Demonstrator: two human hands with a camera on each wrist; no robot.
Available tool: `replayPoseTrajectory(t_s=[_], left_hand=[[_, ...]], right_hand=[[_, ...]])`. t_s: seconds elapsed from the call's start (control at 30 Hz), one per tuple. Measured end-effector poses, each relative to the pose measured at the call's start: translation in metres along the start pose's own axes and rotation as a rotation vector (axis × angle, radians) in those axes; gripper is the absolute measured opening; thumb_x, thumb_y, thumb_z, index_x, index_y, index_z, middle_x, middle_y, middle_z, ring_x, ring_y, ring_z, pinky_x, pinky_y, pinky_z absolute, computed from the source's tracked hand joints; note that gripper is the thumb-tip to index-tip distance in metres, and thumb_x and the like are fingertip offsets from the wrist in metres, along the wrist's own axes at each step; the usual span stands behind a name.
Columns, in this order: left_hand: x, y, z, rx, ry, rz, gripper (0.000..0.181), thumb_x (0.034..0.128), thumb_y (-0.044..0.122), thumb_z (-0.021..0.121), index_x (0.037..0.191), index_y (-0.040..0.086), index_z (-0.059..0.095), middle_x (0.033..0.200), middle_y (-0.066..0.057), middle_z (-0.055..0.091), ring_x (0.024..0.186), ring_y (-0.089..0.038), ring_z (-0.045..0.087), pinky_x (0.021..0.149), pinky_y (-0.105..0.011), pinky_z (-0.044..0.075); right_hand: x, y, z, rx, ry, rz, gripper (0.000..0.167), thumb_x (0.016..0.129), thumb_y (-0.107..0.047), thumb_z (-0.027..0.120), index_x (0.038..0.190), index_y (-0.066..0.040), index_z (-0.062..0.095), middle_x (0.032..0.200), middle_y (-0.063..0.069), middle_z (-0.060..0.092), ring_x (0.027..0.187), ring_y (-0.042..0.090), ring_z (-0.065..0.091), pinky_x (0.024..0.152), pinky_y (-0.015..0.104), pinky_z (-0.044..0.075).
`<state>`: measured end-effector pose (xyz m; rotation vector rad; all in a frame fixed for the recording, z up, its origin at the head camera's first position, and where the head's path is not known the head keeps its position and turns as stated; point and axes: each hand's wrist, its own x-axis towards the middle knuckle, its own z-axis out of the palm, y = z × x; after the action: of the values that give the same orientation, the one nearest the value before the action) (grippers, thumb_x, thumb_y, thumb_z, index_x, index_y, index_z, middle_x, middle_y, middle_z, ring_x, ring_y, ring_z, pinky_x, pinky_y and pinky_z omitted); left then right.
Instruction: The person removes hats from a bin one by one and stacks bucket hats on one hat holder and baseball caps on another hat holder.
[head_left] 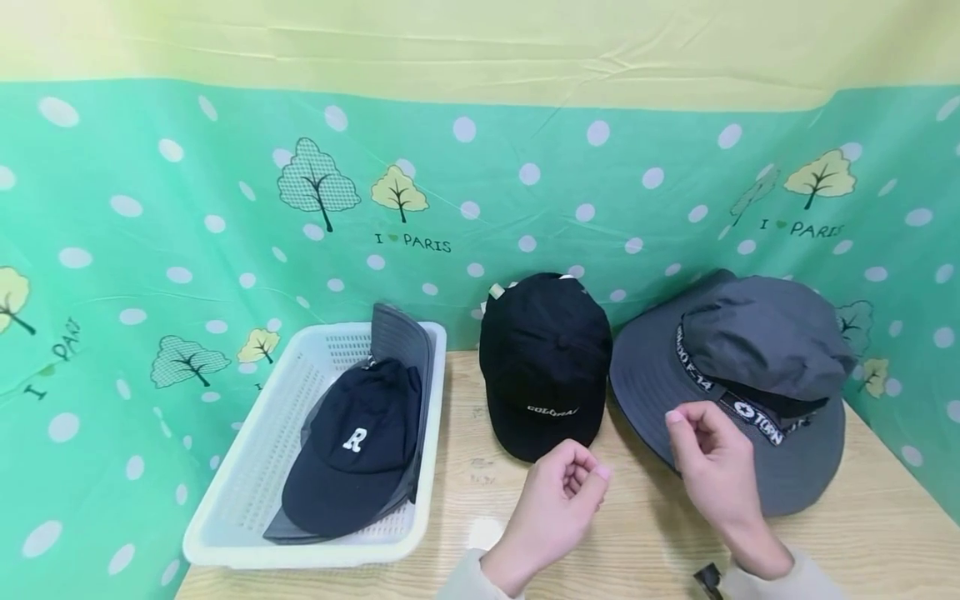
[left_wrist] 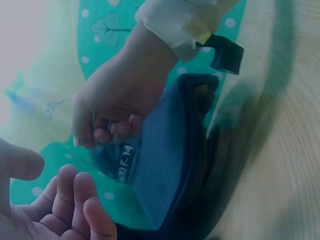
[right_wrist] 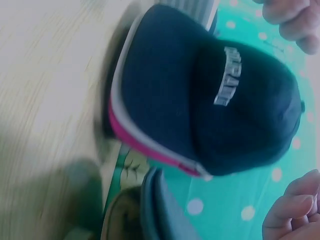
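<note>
My left hand (head_left: 551, 504) hovers in front of a black cap (head_left: 546, 358) with white lettering, its fingers loosely curled and holding nothing. Pink and white brim edges (right_wrist: 137, 135) show under that cap in the right wrist view. My right hand (head_left: 712, 467) is raised before a dark grey wide-brimmed hat (head_left: 772, 333) with a lettered band; its fingers curl loosely around nothing. Apart from both hands, a dark cap (head_left: 360, 450) with a white R lies in a white plastic basket (head_left: 255, 500), on top of a grey brimmed hat (head_left: 401, 333).
All of this stands on a wooden table (head_left: 468, 450). A green curtain (head_left: 420, 183) with white dots and tree prints hangs close behind the hats and at both sides. A small black device (left_wrist: 227, 55) sits at my right sleeve.
</note>
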<state>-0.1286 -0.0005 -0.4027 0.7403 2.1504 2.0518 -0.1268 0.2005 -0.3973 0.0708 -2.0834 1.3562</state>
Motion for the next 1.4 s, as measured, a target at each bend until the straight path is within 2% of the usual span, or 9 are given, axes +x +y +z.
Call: replayPoseTrajectory(t_s=[0.27, 0.53, 0.67, 0.87, 1.07, 1.23, 1.4], left_hand=[[-0.013, 0.004, -0.018, 0.040, 0.024, 0.036, 0.008, 0.0931, 0.017, 0.060, 0.088, 0.011, 0.058, 0.070, 0.006, 0.056, 0.060, -0.001, 0.050, 0.055, -0.019, 0.047], [-0.028, 0.006, -0.040, 0.125, 0.000, -0.024, 0.006, 0.0933, 0.021, 0.061, 0.091, 0.015, 0.059, 0.073, 0.008, 0.057, 0.063, -0.002, 0.052, 0.058, -0.019, 0.047], [-0.034, 0.007, -0.051, 0.164, 0.004, -0.013, 0.003, 0.0931, 0.018, 0.061, 0.091, 0.018, 0.059, 0.073, 0.008, 0.058, 0.061, -0.002, 0.051, 0.056, -0.019, 0.047], [-0.040, 0.017, -0.067, 0.237, 0.020, -0.018, 0.006, 0.0919, 0.017, 0.063, 0.090, 0.021, 0.060, 0.071, 0.009, 0.057, 0.059, -0.002, 0.049, 0.053, -0.018, 0.044], [-0.045, 0.030, -0.085, 0.326, -0.001, -0.026, 0.006, 0.0929, 0.018, 0.061, 0.091, 0.024, 0.059, 0.075, 0.010, 0.056, 0.065, -0.003, 0.052, 0.057, -0.020, 0.047], [-0.047, 0.038, -0.102, 0.416, 0.032, -0.015, 0.012, 0.0911, 0.015, 0.063, 0.089, 0.026, 0.059, 0.074, 0.012, 0.056, 0.063, -0.003, 0.052, 0.056, -0.021, 0.047], [-0.047, 0.049, -0.118, 0.497, 0.056, -0.002, 0.007, 0.0897, 0.016, 0.064, 0.087, 0.021, 0.061, 0.073, 0.014, 0.056, 0.063, -0.002, 0.052, 0.056, -0.022, 0.047]], right_hand=[[-0.005, -0.008, 0.028, 0.026, -0.046, 0.016, 0.006, 0.091, 0.007, 0.057, 0.086, 0.003, 0.059, 0.059, -0.001, 0.047, 0.045, 0.008, 0.043, 0.040, 0.023, 0.035], [-0.010, -0.015, 0.054, 0.135, -0.174, -0.034, 0.011, 0.092, 0.003, 0.058, 0.087, -0.006, 0.059, 0.056, 0.001, 0.046, 0.044, 0.009, 0.043, 0.038, 0.023, 0.036], [-0.013, -0.019, 0.069, 0.192, -0.216, -0.025, 0.012, 0.092, 0.002, 0.058, 0.086, -0.009, 0.058, 0.056, 0.000, 0.045, 0.044, 0.009, 0.042, 0.038, 0.023, 0.035], [-0.017, -0.024, 0.091, 0.298, -0.300, 0.011, 0.010, 0.094, 0.000, 0.056, 0.086, -0.006, 0.056, 0.058, 0.001, 0.045, 0.043, 0.008, 0.041, 0.035, 0.024, 0.034], [-0.021, -0.029, 0.109, 0.386, -0.371, 0.058, 0.008, 0.095, -0.001, 0.055, 0.088, -0.005, 0.056, 0.056, 0.000, 0.044, 0.040, 0.006, 0.039, 0.032, 0.024, 0.031], [-0.026, -0.032, 0.123, 0.402, -0.388, 0.081, 0.006, 0.095, -0.003, 0.056, 0.089, -0.004, 0.057, 0.055, 0.000, 0.043, 0.040, 0.006, 0.039, 0.032, 0.024, 0.032], [-0.028, -0.035, 0.132, 0.396, -0.399, 0.111, 0.006, 0.095, -0.006, 0.057, 0.089, -0.005, 0.058, 0.057, 0.000, 0.044, 0.040, 0.007, 0.040, 0.033, 0.024, 0.032]])
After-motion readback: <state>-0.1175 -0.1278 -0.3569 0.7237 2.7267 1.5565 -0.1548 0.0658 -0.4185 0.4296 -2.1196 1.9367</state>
